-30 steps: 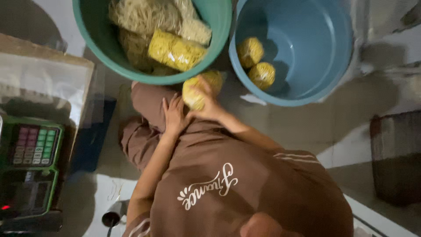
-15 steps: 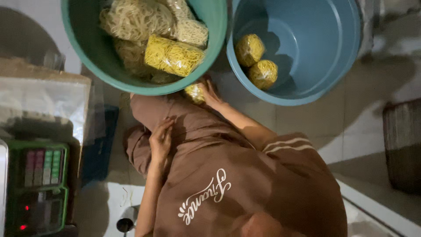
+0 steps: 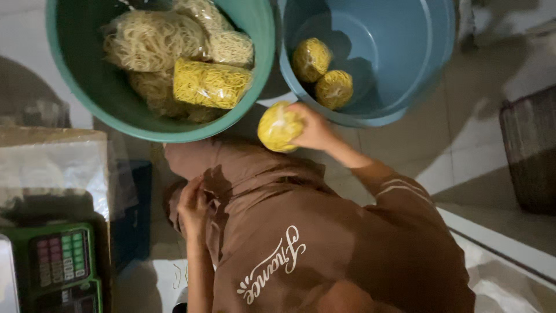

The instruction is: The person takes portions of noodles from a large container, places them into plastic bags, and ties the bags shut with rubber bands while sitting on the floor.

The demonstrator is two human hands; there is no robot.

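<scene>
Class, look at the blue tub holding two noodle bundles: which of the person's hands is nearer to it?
The right hand, gripping a yellow noodle bundle, is just outside the blue tub rim. The left hand rests on the person's lap, well away.

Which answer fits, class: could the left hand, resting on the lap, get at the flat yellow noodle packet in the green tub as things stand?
Probably yes. The left hand is empty on the lap, and the noodle packet lies uncovered on top in the open green tub just ahead. Only the tub's near rim stands between; the hand would lift over it.
</scene>
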